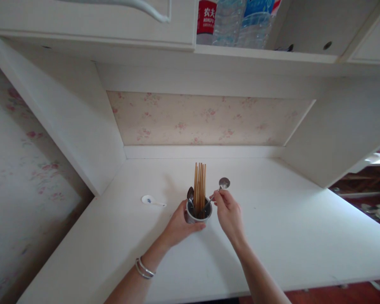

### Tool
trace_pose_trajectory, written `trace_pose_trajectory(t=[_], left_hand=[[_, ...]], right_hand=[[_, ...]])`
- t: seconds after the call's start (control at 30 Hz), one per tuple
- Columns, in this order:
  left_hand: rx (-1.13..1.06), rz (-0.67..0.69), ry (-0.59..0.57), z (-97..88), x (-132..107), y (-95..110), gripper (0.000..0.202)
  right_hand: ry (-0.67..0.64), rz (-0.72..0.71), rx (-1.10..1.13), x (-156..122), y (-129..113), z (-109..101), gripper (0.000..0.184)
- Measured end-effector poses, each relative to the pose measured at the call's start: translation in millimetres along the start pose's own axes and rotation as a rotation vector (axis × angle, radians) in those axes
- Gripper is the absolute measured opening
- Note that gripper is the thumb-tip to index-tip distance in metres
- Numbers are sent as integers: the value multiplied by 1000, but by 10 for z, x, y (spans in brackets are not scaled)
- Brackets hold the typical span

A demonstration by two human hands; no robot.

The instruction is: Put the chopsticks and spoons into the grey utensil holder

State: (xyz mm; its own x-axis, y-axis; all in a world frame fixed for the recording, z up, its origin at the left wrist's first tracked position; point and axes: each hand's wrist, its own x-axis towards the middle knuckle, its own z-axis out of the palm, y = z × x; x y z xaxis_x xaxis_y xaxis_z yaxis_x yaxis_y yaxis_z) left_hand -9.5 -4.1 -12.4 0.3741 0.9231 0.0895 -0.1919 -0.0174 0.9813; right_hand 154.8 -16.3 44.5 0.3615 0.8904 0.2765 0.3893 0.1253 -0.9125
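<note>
Right hand (229, 211): fingers pinch the handle of a small silver metal spoon (223, 183), its bowl raised just above them.
Left hand (179, 226): fingers wrap a round grey utensil cup (196, 218), just left of the right fingers.
Cup: holds upright wooden chopsticks (200, 181) and stands on the white worktop (288, 236).
Further left: white ceramic spoon (149, 200), lying flat.

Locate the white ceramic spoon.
Head view: the ceramic spoon lies flat on the desk, left of the cup of chopsticks, apart from the left hand gripping that cup. The right hand holds a metal spoon at the cup's other side.
</note>
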Motion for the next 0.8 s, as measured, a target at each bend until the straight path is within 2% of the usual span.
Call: trace_pose_trajectory(t=[0.3,0.43,0.67,0.8], left_hand=[[37,9,50,10,14,-25,76],[0,17,52,23,11,-4,74],[-4,9,51,43,3,27,74],[11,15,47,40,5,29,72]], right_hand=[[-88,-21,-113,-64,9,63,30],[-77,12,-91,-83,81,93,27],[-123,42,95,-117,187,131,36],[-267,12,333,-226,322,127,51]])
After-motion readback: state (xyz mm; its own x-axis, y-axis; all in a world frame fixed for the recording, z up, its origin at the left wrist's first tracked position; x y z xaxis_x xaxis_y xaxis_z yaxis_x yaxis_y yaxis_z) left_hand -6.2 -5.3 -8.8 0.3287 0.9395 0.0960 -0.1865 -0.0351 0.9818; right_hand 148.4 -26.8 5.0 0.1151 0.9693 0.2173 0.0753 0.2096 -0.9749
